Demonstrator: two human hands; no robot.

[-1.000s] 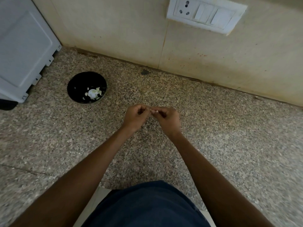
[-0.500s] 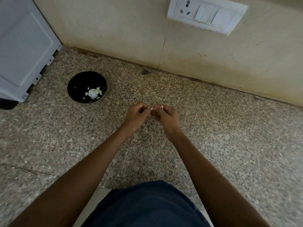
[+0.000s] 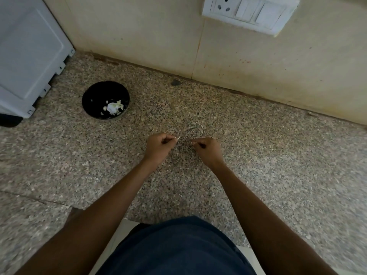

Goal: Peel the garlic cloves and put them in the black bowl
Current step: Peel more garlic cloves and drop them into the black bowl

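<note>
A black bowl [image 3: 105, 100] stands on the speckled granite counter at the left, holding pale garlic pieces and bits of skin [image 3: 113, 108]. My left hand [image 3: 159, 146] is curled over the counter's middle and pinches a small pale garlic piece [image 3: 178, 138] whose tip pokes out toward the right. My right hand [image 3: 208, 149] is curled a short gap to the right of it, fingertips pinched together; what it pinches is too small to tell, perhaps a scrap of skin. The bowl lies up and to the left of both hands.
A white appliance [image 3: 27, 56] stands at the far left beside the bowl. The tiled wall runs along the back with a white switch and socket plate [image 3: 250, 11]. The counter's front edge [image 3: 131, 220] is near my body.
My hands, which were touching at the fingertips around the garlic clove, have pulled apart sideways. The left hand keeps the pale piece; the bowl has not moved.
</note>
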